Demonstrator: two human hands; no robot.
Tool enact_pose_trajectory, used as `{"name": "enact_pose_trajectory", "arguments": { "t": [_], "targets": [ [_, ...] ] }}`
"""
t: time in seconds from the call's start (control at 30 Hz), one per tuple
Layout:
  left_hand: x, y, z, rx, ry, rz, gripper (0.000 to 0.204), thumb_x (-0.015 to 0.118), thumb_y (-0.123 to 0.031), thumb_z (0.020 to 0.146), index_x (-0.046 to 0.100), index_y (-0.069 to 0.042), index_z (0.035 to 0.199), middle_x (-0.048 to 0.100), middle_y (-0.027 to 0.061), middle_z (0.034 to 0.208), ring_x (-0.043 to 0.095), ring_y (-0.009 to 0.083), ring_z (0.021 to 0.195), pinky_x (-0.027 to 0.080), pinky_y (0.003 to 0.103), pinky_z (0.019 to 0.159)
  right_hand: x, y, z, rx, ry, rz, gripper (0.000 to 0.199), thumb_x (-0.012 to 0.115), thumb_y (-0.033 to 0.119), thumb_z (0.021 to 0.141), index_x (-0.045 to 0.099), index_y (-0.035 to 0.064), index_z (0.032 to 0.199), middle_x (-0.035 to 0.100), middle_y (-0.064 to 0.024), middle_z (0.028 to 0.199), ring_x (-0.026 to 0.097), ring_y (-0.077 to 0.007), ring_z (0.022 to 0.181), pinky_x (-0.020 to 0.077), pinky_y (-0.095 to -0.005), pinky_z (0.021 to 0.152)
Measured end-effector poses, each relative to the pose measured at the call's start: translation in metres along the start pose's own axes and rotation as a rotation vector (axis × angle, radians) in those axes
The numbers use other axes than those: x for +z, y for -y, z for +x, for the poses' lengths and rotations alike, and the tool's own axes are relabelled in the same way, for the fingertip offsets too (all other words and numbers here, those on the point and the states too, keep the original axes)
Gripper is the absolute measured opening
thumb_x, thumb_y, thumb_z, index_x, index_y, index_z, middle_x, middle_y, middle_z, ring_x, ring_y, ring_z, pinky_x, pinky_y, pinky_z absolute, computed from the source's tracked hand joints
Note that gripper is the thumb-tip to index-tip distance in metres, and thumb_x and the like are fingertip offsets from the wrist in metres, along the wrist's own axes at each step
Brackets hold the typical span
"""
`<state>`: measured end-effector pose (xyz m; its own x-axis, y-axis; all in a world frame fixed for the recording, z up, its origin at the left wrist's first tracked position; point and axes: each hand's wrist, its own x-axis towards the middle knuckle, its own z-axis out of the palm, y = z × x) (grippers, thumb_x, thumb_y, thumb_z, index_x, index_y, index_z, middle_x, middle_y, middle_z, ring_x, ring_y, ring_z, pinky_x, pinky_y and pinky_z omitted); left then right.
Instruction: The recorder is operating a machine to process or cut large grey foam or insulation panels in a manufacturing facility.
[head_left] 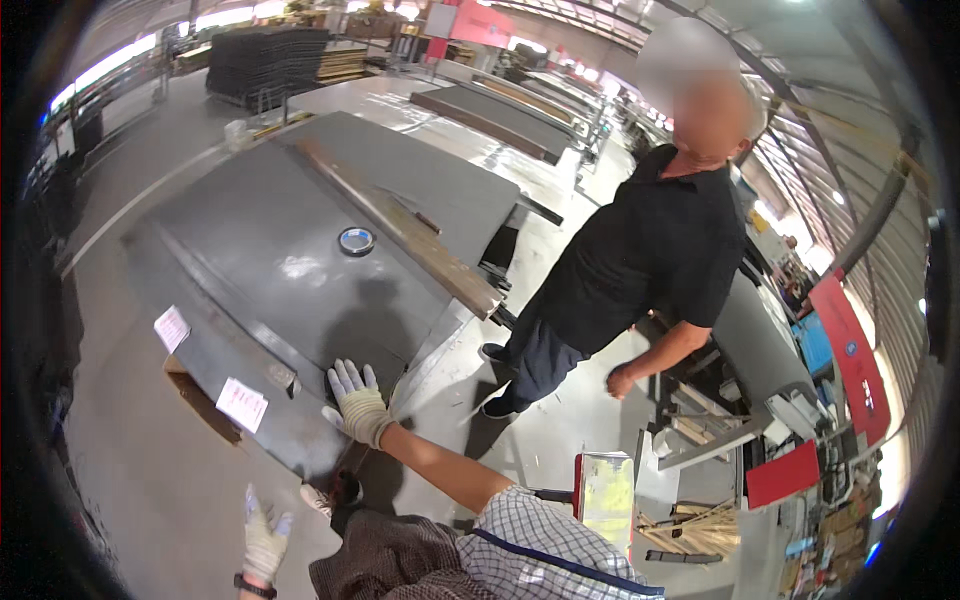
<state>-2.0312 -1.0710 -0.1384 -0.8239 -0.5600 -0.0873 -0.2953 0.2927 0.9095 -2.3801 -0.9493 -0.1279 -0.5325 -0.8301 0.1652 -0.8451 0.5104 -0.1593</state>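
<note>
— On the near corner of the grey sheet stack (290,250), what is seen of the right hand (358,404)?

— It is gloved in white, and its grip is spread wide: the fingers are laid flat on the top sheet, with nothing held. The bare forearm is stretched out from a checked sleeve (540,545) at the lower edge.

— And the left hand (264,540)?

— It is also gloved, with a dark band worn at the wrist. It is held low over the concrete floor (150,480), apart from the stack, fingers loosely opened and nothing gripped.

— Where is the stack placed?

— It is set low on the floor, left of centre, with its near corner just beneath the right hand. Two white paper labels (242,404) are stuck on its near edge. A roll of tape (356,240) is laid on the top sheet, well apart from the hand, and a long brown strip (420,235) is laid along the far side.

— Is anyone else seen?

— A person in a black shirt (650,260) is seen standing to the right of the stack, apart from it. A worktop (740,440) cluttered with wooden sticks is seen at the lower right.
</note>
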Motion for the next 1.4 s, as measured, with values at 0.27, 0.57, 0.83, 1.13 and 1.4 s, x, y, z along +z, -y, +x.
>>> {"name": "enact_pose_trajectory", "arguments": {
  "t": [0.27,0.57,0.83,1.13,1.4],
  "targets": [
    [0.071,-0.093,0.016,0.256,0.107,0.393,0.094,0.07,-0.037,0.093,0.016,0.005,0.158,0.035,0.0303,0.155,0.044,0.0415,0.14,0.039,0.043,0.116,-0.002,-0.031,-0.033,-0.086,-0.095,-0.039,0.082,0.056,0.046,0.093,0.032,-0.0057,0.152,0.032,-0.0276,0.159,0.028,-0.0428,0.148,0.0177,-0.0606,0.12],
    [0.124,-0.104,0.001,-0.126,0.332,0.036,0.093,0.072,-0.035,0.093,0.018,0.002,0.159,0.037,0.0302,0.155,0.043,0.0391,0.142,0.038,0.042,0.116,-0.016,-0.034,-0.192,-0.032,0.013,0.256,0.06,0.061,0.032,0.093,0.046,-0.0043,0.139,0.051,-0.0275,0.14,0.047,-0.0429,0.131,0.0321,-0.0546,0.113],
    [0.179,-0.087,0.077,-0.04,-0.102,0.165,0.081,0.076,-0.027,0.091,0.032,0.004,0.152,0.054,0.0272,0.139,0.054,0.0402,0.128,0.044,0.042,0.109,-0.017,-0.102,-0.209,0.325,0.165,0.687,0.053,0.064,0.028,0.094,0.054,-0.0006,0.137,0.062,-0.028,0.127,0.061,-0.0417,0.114,0.0492,-0.0456,0.098],
    [0.253,-0.055,0.203,-0.242,-0.61,-0.433,0.081,0.074,-0.019,0.094,0.028,-0.003,0.158,0.056,0.0129,0.137,0.054,0.0216,0.118,0.045,0.033,0.103,-0.058,-0.252,-0.107,-0.003,-0.248,0.719,0.035,0.065,0.016,0.095,0.062,0.0006,0.127,0.066,-0.0203,0.117,0.062,-0.0388,0.11,0.0464,-0.0475,0.102],
    [0.278,-0.099,0.205,-0.328,-0.715,-0.728,0.067,0.069,-0.015,0.097,0.036,-0.004,0.154,0.058,0.0088,0.135,0.056,0.0176,0.117,0.048,0.031,0.1,-0.111,-0.419,0.117,-0.064,-0.458,0.454,0.026,0.065,0.01,0.091,0.066,0.002,0.116,0.066,-0.0179,0.119,0.061,-0.0377,0.111,0.0477,-0.0463,0.099]
  ]
}}
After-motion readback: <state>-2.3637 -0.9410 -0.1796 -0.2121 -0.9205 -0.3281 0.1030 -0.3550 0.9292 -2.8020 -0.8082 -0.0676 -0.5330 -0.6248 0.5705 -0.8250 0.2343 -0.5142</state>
